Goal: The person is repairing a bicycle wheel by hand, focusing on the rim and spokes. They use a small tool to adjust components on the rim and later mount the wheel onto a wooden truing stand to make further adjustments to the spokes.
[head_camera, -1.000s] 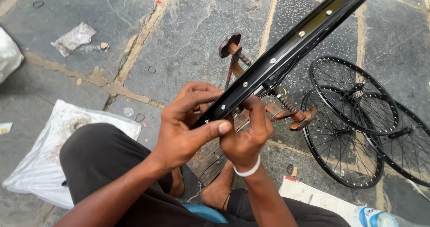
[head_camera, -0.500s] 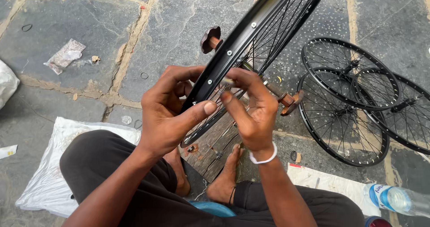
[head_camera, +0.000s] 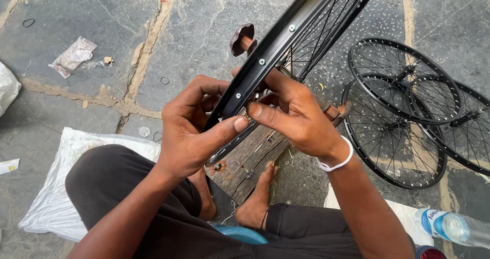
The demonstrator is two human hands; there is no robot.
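A black bicycle wheel rim (head_camera: pixel 286 39) with thin spokes stands on edge in front of me, mounted on a rusty stand (head_camera: pixel 243 40) fixed to a wooden board (head_camera: pixel 250 159). My left hand (head_camera: pixel 191 131) grips the rim's near end, thumb pressed along its outer face. My right hand (head_camera: pixel 298 113) reaches in from the other side, fingertips pinched against the rim next to the left thumb. Whether it holds a small part I cannot tell. A white band circles my right wrist. I sit cross-legged, one bare foot (head_camera: pixel 258 197) on the board.
Three finished black spoked wheels (head_camera: pixel 403 111) lie overlapping on the stone pavement at the right. A white plastic sack (head_camera: pixel 66 187) lies under my left knee. A clear water bottle (head_camera: pixel 451 227) rests at lower right. Scraps of wrapper (head_camera: pixel 71 57) and small rings litter the paving.
The rim has turned and tilted further upright in the view. My right hand has moved from under the rim up to its side, fingertips now meeting the left thumb.
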